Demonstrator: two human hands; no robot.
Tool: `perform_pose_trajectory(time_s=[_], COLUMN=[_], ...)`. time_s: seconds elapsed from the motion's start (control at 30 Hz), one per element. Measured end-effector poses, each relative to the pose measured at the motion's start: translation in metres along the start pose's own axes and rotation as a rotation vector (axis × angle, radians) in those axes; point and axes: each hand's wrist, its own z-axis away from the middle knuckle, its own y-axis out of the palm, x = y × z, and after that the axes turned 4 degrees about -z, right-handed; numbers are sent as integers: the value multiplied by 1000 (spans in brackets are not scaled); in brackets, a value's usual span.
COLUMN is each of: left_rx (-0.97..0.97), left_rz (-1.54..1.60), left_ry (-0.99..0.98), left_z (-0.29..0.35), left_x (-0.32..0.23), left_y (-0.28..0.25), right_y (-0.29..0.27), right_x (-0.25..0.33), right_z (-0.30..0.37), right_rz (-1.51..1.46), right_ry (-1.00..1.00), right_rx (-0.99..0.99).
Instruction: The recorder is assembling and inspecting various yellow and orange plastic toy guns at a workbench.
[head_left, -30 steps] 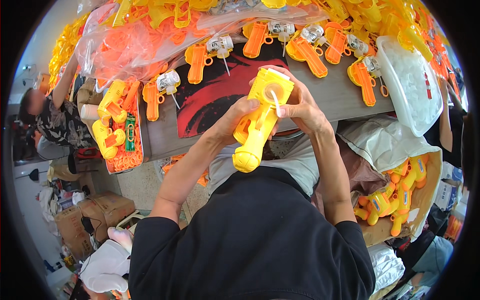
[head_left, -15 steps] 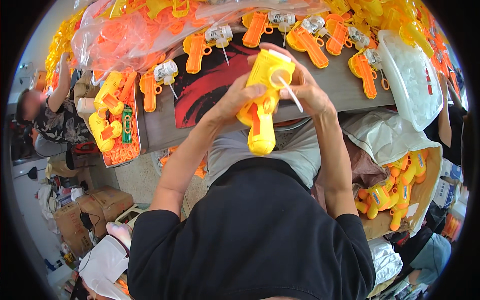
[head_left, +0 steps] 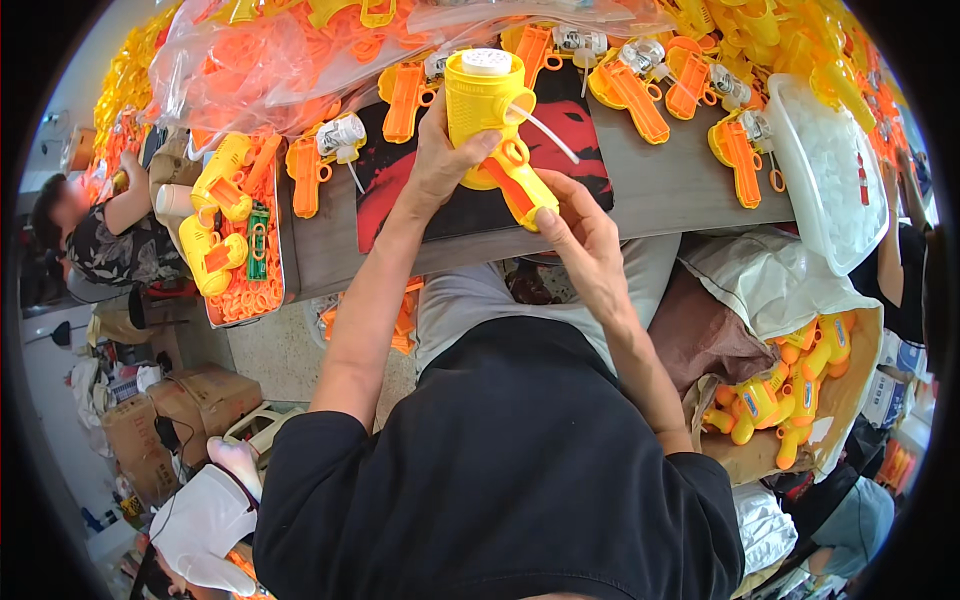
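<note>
My right grip (head_left: 588, 238) had just left the upper body of the yellow toy (head_left: 478, 115) for the end of its handle, thumb and fingers closed on it; my left grip (head_left: 436, 165) was clamped around the body. I judged that this gave the left most of the weight and let the right steady or turn the toy. It hung above the counter (head_left: 665, 190), over the dark-and-red mat (head_left: 460, 222). Its perforated white disc (head_left: 487, 61) now faced up; the long axis ran from there down toward me, the handle slanting right, and the white tube (head_left: 546, 132) jutted rightward
</note>
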Motion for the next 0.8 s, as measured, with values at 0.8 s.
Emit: perform_pose_trajectory(time_s=[0.8], left_rx=[-16], left_rz=[402], left_ry=[-58], left_z=[11], left_x=[3], left_y=[22], right_y=[19], right_x=[22], right_z=[-3], right_rz=[438], right_ry=[-283], right_rx=[-138])
